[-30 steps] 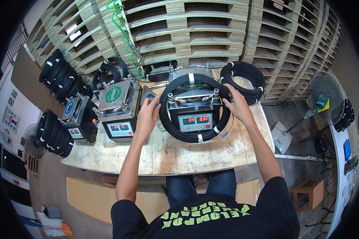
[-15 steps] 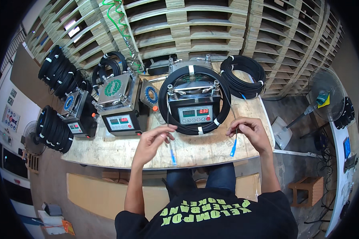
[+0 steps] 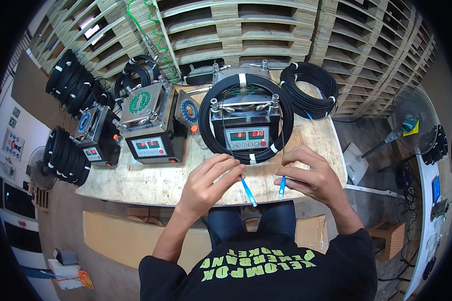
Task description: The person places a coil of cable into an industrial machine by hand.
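A coil of black cable (image 3: 204, 116), bound with white tape, stands upright against the front of a machine (image 3: 247, 140) with a metal top and red digits. Its two loose ends come down towards me, each tipped with a blue connector. My left hand (image 3: 213, 183) pinches one end at the coil's lower edge; its blue connector (image 3: 248, 192) hangs slanting past the fingertips. Opposite it, my right hand (image 3: 310, 173) has its fingers closed round the other end, whose blue connector (image 3: 282, 187) points down. The two connectors are close together but apart, over the table's front edge.
Left of the coil stand a second machine (image 3: 148, 130) and a smaller one (image 3: 95, 135) on the wooden table (image 3: 135, 179). Another black coil (image 3: 316, 108) lies at the right back. More coils hang at far left. Stacked pallets (image 3: 236, 25) rise behind; a fan (image 3: 412, 118) stands right.
My hands have come closer together, bringing the two blue connectors near each other. My left hand moved right and the right one slightly left. More red digits are lit on the machine's display.
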{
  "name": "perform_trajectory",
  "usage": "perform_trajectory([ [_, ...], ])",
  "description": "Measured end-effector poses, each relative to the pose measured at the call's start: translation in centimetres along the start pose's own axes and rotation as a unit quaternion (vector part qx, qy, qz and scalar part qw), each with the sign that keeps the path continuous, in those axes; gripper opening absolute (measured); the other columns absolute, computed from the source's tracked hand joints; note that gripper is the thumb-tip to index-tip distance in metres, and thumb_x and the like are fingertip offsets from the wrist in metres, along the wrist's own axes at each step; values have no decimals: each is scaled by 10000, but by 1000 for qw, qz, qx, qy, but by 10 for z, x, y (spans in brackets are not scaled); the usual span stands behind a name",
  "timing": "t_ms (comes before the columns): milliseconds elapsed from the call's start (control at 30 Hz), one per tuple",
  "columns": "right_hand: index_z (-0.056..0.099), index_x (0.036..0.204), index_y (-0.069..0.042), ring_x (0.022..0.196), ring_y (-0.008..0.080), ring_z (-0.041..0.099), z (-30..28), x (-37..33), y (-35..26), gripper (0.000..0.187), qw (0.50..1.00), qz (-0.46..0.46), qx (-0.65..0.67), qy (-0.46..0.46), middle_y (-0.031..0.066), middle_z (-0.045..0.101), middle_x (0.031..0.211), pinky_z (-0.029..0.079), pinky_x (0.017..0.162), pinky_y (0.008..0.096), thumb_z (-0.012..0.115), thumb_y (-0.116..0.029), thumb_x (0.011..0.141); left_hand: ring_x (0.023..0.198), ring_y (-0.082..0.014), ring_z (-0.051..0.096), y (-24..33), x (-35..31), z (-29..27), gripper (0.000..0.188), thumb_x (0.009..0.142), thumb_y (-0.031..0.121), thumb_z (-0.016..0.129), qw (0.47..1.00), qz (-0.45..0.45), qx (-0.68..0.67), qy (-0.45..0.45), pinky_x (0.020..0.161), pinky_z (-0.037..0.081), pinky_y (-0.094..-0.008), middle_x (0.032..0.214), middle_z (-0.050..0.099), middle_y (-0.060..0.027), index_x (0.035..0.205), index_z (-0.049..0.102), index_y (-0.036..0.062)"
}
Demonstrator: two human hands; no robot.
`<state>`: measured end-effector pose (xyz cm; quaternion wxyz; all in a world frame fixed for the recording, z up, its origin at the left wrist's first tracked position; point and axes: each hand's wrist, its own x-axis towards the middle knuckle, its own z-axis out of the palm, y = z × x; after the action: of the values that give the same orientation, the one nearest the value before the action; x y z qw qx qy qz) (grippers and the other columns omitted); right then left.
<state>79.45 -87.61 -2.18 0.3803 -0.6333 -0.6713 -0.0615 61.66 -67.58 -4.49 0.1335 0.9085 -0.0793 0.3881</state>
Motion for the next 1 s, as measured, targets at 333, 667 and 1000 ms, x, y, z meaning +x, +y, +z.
perform_trajectory([
  [333,692,1172,-31,626,68,581,19,39,5,284,924,200,316,77,28,636,762,459,541,218,697,-102,897,672,-169,627,-3,35,41,128,806,-15,747,951,-182,-222,114,583,472,-272,787,693,-108,932,726,-26],
  [667,681,1159,19,555,40,528,31,47,14,276,877,238,407,92,10,601,752,392,480,181,638,-164,956,732,-104,635,-4,39,48,135,908,77,678,848,-310,-426,57,648,480,-241,791,689,-78,963,715,-41],
  [1000,718,1113,-4,684,23,491,35,46,20,246,873,240,416,82,-22,530,857,395,570,193,664,-166,936,670,-119,551,-3,38,50,166,924,108,655,879,-282,-383,33,704,447,-260,701,634,-57,881,702,-44],
])
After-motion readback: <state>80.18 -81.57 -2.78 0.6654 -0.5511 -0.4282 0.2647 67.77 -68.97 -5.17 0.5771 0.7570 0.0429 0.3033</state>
